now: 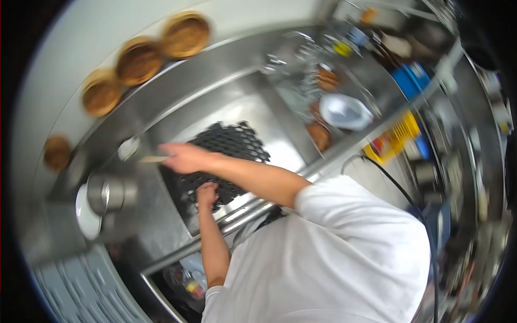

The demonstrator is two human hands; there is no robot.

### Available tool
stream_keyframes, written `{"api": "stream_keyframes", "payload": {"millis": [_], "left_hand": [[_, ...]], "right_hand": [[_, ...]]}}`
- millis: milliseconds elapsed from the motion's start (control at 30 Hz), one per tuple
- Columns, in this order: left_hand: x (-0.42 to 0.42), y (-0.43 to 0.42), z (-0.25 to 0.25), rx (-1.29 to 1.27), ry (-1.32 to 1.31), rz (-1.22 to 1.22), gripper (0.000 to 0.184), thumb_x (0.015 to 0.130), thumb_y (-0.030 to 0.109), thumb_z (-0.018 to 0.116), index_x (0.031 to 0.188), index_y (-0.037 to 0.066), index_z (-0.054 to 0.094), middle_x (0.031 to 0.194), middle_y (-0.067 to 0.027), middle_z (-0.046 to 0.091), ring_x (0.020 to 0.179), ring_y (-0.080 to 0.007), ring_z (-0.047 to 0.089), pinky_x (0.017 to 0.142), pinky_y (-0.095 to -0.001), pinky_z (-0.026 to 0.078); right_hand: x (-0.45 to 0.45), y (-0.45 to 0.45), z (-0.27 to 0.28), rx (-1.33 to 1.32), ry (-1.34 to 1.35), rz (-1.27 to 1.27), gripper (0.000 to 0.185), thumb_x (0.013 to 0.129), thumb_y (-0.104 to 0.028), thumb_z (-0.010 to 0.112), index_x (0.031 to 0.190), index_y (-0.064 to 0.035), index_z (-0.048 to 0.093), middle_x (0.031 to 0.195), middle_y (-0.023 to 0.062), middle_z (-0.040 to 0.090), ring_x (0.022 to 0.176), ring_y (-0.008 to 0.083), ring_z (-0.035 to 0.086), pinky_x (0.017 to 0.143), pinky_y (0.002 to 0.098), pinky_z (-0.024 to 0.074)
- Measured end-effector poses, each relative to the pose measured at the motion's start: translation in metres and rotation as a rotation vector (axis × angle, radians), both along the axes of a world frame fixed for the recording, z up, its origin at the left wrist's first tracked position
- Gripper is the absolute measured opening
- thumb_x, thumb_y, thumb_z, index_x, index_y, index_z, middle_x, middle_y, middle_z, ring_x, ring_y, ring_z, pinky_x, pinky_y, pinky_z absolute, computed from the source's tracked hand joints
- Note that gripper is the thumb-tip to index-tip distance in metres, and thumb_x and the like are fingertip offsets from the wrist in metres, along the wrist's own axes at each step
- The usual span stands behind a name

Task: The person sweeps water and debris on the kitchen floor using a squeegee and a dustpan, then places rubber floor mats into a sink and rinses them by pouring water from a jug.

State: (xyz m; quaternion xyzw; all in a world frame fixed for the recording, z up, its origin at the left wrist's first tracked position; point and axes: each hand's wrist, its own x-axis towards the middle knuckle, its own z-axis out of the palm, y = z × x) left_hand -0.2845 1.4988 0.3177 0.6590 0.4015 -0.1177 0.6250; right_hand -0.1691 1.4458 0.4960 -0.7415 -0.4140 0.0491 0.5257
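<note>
A black rubber mat (237, 141) full of holes lies in a wide steel sink (277, 132). At the mat's near edge, my left hand (207, 194) is closed on it with curled fingers. My right hand (186, 158) reaches across above the mat's left side, closed around a pale stick-like handle (153, 159) that pokes out to the left. Whatever is at the handle's other end is hidden or blurred. A small white object (128, 148) sits just beyond the handle on the sink's left ledge; motion blur hides its kind.
A metal pot (112, 192) and a white plate (88, 212) stand on the left ledge. Round woven baskets (186, 35) line the back wall. Glassware (293, 51) and a white bowl (346, 111) occupy the right counter. A yellow basket (396, 137) is beyond it; grey crates (89, 285) are lower left.
</note>
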Motion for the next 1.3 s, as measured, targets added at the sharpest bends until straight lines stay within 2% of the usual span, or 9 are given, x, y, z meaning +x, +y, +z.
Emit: {"api": "stream_keyframes", "payload": {"millis": [200, 267, 467, 533, 633, 800, 933, 1167, 1300], "left_hand": [[0.027, -0.006, -0.011, -0.027, -0.047, -0.016, 0.014, 0.085, 0.015, 0.065, 0.097, 0.009, 0.067, 0.085, 0.0010, 0.064, 0.073, -0.0111, 0.058, 0.058, -0.0253, 0.047], [0.034, -0.013, -0.001, -0.009, -0.041, -0.041, 0.014, 0.085, 0.017, 0.064, 0.096, 0.009, 0.067, 0.084, 0.0014, 0.063, 0.073, -0.0107, 0.058, 0.057, -0.0251, 0.047], [0.057, -0.049, 0.024, 0.122, 0.017, -0.186, 0.023, 0.085, 0.025, 0.068, 0.070, 0.010, 0.058, 0.061, 0.0045, 0.051, 0.057, -0.0067, 0.050, 0.052, -0.0236, 0.040], [0.068, -0.052, 0.000, 0.237, -0.074, -0.162, 0.034, 0.086, 0.025, 0.068, 0.061, 0.012, 0.050, 0.055, 0.0064, 0.043, 0.053, -0.0067, 0.043, 0.052, -0.0245, 0.038], [0.096, -0.088, 0.025, 0.160, -0.204, -0.112, 0.034, 0.090, 0.019, 0.065, 0.061, 0.010, 0.050, 0.063, 0.0080, 0.044, 0.064, -0.0062, 0.041, 0.061, -0.0247, 0.035], [0.151, -0.123, 0.101, 0.321, -0.213, -0.136, 0.034, 0.092, 0.021, 0.062, 0.063, 0.006, 0.053, 0.065, 0.0069, 0.045, 0.067, -0.0070, 0.039, 0.062, -0.0254, 0.034], [0.165, -0.121, 0.094, 0.497, -0.149, -0.069, 0.034, 0.089, 0.028, 0.065, 0.067, 0.003, 0.060, 0.061, 0.0050, 0.045, 0.063, -0.0084, 0.040, 0.059, -0.0277, 0.035], [0.164, -0.107, 0.057, 0.456, -0.068, 0.011, 0.027, 0.084, 0.026, 0.068, 0.073, 0.002, 0.067, 0.063, 0.0043, 0.052, 0.065, -0.0073, 0.047, 0.064, -0.0262, 0.038], [0.164, -0.115, 0.045, 0.401, -0.002, 0.084, 0.024, 0.082, 0.024, 0.070, 0.072, 0.002, 0.067, 0.066, 0.0026, 0.057, 0.065, -0.0080, 0.049, 0.064, -0.0258, 0.039]], "right_hand": [[0.065, -0.104, 0.032, -0.064, -0.151, 0.045, 0.037, 0.087, -0.022, 0.057, 0.119, -0.0048, 0.061, 0.119, 0.0175, 0.061, 0.111, 0.0349, 0.056, 0.098, 0.0422, 0.0438], [0.119, -0.190, -0.003, -0.234, 0.090, -0.160, 0.037, 0.085, -0.022, 0.060, 0.119, -0.0061, 0.062, 0.118, 0.0183, 0.062, 0.112, 0.0329, 0.058, 0.098, 0.0425, 0.0442], [0.222, -0.502, -0.055, -0.676, -0.133, -1.198, 0.073, 0.068, -0.027, 0.075, 0.133, -0.0082, 0.049, 0.135, 0.0157, 0.051, 0.126, 0.0316, 0.047, 0.103, 0.0449, 0.0408], [0.219, -0.574, -0.028, -0.812, 0.347, -1.239, 0.093, 0.062, -0.037, 0.078, 0.141, -0.0100, 0.039, 0.139, 0.0162, 0.048, 0.131, 0.0318, 0.043, 0.105, 0.0481, 0.0381], [0.230, -0.657, -0.095, -1.020, 0.380, -1.184, 0.092, 0.062, -0.041, 0.075, 0.142, -0.0132, 0.039, 0.140, 0.0124, 0.049, 0.132, 0.0302, 0.044, 0.106, 0.0538, 0.0330], [0.283, -0.676, -0.086, -1.191, 0.352, -0.621, 0.071, 0.076, -0.041, 0.064, 0.137, -0.0099, 0.045, 0.118, 0.0231, 0.062, 0.114, 0.0384, 0.057, 0.097, 0.0467, 0.0441], [0.276, -0.595, -0.027, -1.137, 0.141, -0.752, 0.073, 0.081, -0.038, 0.061, 0.143, -0.0108, 0.034, 0.104, 0.0286, 0.064, 0.097, 0.0409, 0.064, 0.083, 0.0494, 0.0493], [0.259, -0.535, -0.131, -1.225, -0.352, -0.639, 0.080, 0.083, -0.037, 0.062, 0.149, -0.0139, 0.022, 0.095, 0.0192, 0.060, 0.079, 0.0343, 0.065, 0.073, 0.0469, 0.0487], [0.253, -0.522, -0.140, -1.072, -0.212, -0.581, 0.078, 0.082, -0.036, 0.060, 0.148, -0.0129, 0.024, 0.099, 0.0219, 0.061, 0.088, 0.0384, 0.064, 0.078, 0.0503, 0.0489]]}}
